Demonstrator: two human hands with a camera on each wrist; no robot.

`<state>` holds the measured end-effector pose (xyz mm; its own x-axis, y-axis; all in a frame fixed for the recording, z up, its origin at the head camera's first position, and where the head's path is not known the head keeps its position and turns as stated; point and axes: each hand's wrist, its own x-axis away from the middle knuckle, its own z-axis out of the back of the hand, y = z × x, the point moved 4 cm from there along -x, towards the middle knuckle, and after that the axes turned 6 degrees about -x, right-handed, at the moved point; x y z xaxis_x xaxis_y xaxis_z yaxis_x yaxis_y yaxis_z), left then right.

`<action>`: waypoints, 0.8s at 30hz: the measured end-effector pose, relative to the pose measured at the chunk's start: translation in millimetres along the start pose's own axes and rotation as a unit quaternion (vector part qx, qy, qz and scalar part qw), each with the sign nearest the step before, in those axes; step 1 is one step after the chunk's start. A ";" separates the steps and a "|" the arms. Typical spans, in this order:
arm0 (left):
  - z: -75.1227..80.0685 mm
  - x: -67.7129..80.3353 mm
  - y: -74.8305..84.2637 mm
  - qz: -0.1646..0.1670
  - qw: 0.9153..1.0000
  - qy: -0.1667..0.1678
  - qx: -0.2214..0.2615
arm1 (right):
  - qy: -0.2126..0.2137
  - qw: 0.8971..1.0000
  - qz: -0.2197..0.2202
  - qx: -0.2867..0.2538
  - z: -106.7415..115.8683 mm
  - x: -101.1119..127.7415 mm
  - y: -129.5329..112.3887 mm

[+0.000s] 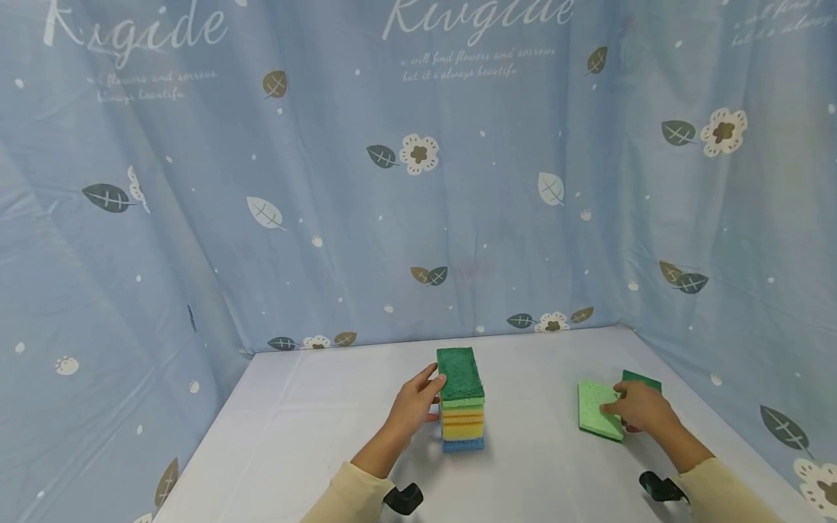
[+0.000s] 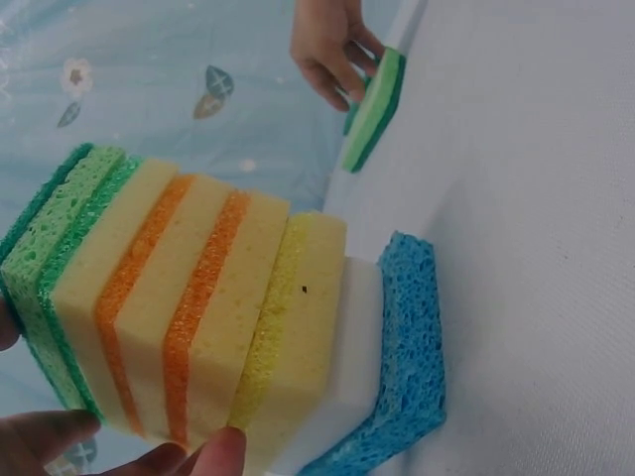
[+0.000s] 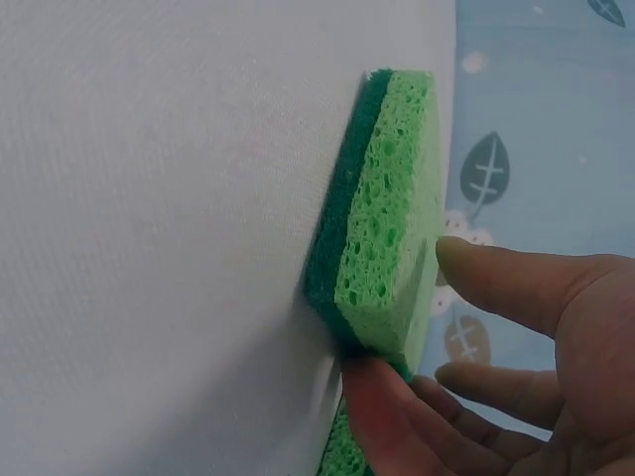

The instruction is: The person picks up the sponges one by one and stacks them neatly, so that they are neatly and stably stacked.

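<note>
A stack of several sponges [image 1: 461, 403] stands mid-table, dark green on top, then yellow and orange layers, blue at the bottom. My left hand [image 1: 415, 403] rests against its left side, thumb near the top sponge and fingertips [image 2: 218, 451] on the stack's face [image 2: 218, 317]. To the right, my right hand [image 1: 637, 407] holds a light green sponge [image 1: 598, 407] by its near end. The thumb [image 3: 516, 283] is over its light face [image 3: 382, 238] and the fingers [image 3: 397, 416] are at its edge. The dark scouring side faces the table.
Another green sponge [image 1: 642, 380] lies just behind the right hand, partly hidden. White table [image 1: 536, 465] is walled on three sides by a blue flowered curtain [image 1: 418, 181]. Bare cloth lies between the stack and the right-hand sponges.
</note>
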<state>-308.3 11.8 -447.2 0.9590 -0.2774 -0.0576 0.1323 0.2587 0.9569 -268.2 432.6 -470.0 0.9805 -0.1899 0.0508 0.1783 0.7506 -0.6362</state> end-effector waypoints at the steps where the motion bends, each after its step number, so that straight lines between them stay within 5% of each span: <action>1: 0.1 0.0 0.1 -0.001 1.000 0.000 0.000 | 0.000 1.000 0.001 0.007 -0.5 -0.2 -0.5; 12: 0.5 -0.9 -0.3 0.005 1.000 -0.006 0.004 | -0.004 0.993 -0.017 0.117 -11.8 -7.9 -0.4; 24: 1.0 -0.9 -1.0 0.002 1.000 -0.006 0.002 | -0.050 0.988 -0.030 0.141 -12.4 -4.2 -16.0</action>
<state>-309.5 10.8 -447.8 0.9561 -0.2885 -0.0508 0.1283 0.2564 0.9580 -276.2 413.6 -469.6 0.9680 -0.1874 0.1671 0.2395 0.8886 -0.3911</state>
